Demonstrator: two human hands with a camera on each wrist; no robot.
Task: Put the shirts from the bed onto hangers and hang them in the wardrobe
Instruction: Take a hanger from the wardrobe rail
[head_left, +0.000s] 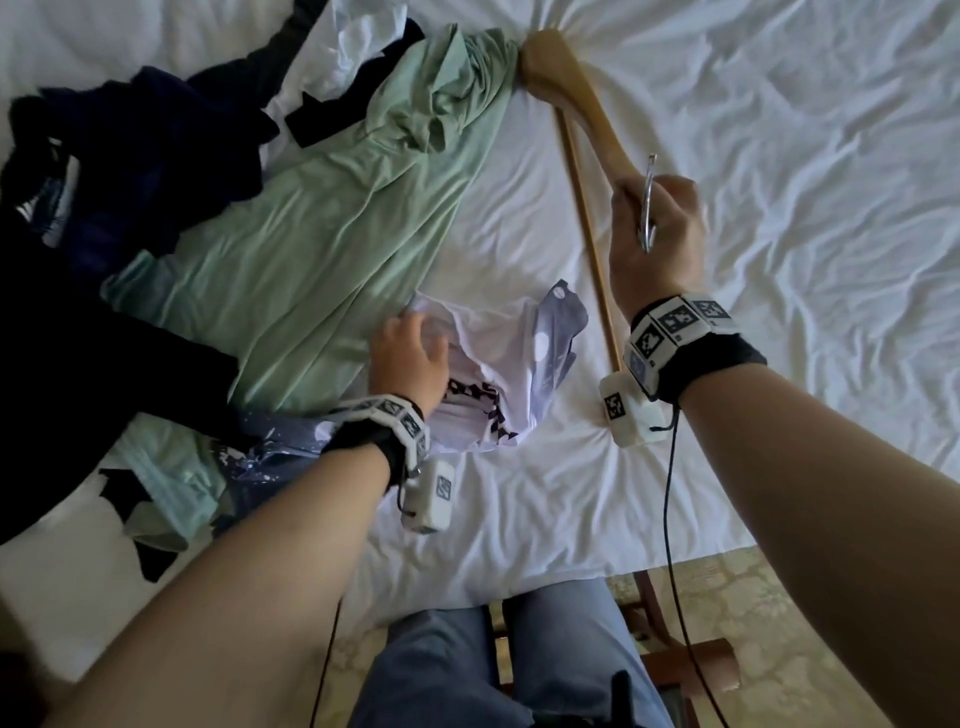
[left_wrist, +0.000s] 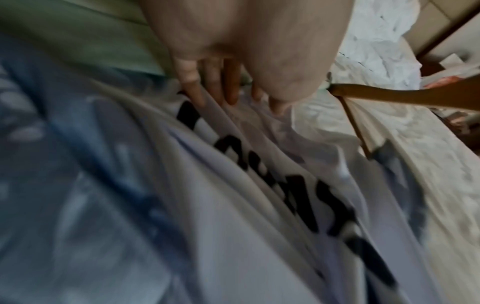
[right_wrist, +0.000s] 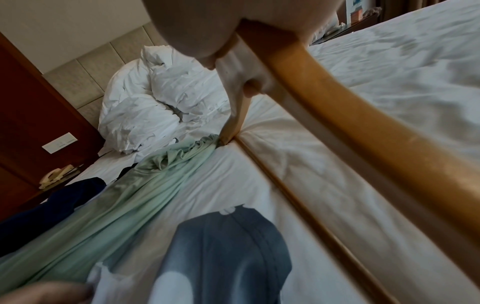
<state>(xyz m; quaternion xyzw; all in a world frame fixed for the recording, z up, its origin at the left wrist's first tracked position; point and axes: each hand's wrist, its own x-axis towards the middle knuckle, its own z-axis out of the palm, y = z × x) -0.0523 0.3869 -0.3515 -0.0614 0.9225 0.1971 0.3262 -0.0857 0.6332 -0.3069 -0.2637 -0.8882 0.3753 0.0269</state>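
A white shirt (head_left: 493, 358) with black lettering and blue-grey patterned parts lies bunched near the bed's front edge. My left hand (head_left: 415, 338) sits on its left side, fingers (left_wrist: 215, 90) and thumb gathering a fold of the white cloth (left_wrist: 259, 185). My right hand (head_left: 654, 218) grips a wooden hanger (head_left: 576, 124) at its middle, beside the metal hook (head_left: 648, 202). The hanger's far end touches the bunched top of a pale green shirt (head_left: 322, 223) spread across the bed. From the right wrist, the hanger (right_wrist: 363, 115) runs close past the green shirt (right_wrist: 155, 185).
Dark navy garments (head_left: 130, 135) are piled at the left with more white cloth behind. A crumpled white duvet (right_wrist: 161, 98) lies toward the headboard. The white sheet (head_left: 779, 156) stretches away to the right. A wooden chair (head_left: 685, 649) stands by my legs at the bed's edge.
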